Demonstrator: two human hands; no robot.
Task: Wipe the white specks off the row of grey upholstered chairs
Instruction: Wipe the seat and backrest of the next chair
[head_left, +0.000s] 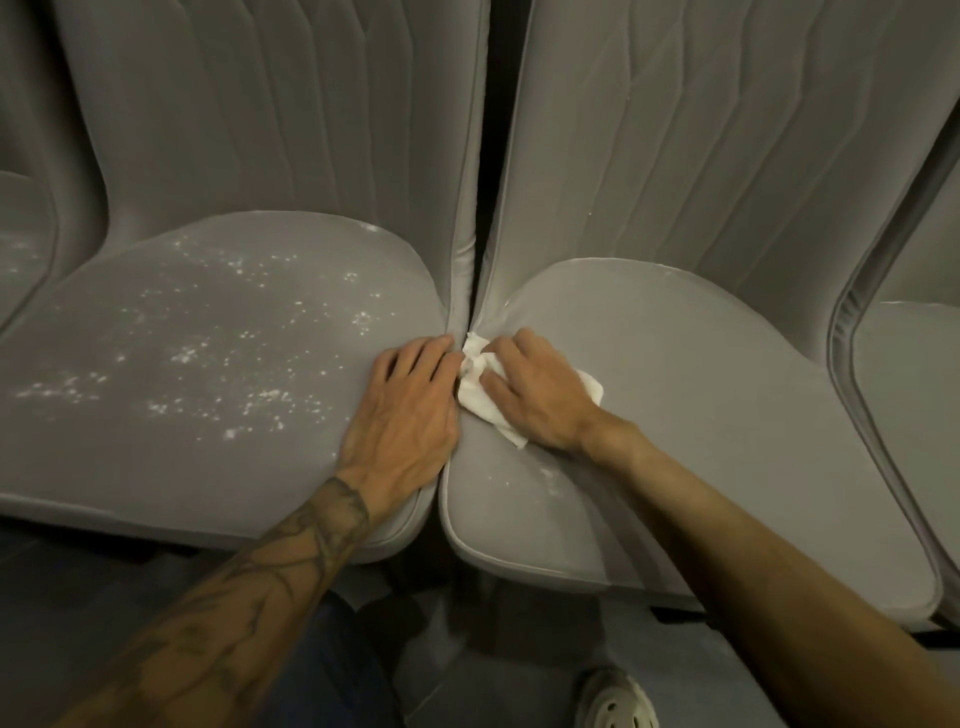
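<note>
Wiping the right seat (701, 415) at its left edge
Right hand (535, 395) presses the white cloth (475, 402), fingers apparently flat; left hand (410, 395) lies flat on the speckled left seat (182, 322), likely next.

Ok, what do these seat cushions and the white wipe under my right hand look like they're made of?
Seat cushions: grey woven or short-pile upholstery, matte with a faint sheen, piped edges; probably velvet-like fabric. White wipe: thin and crumpled with soft folds, likely paper tissue, though a light cloth cannot be ruled out.
</note>
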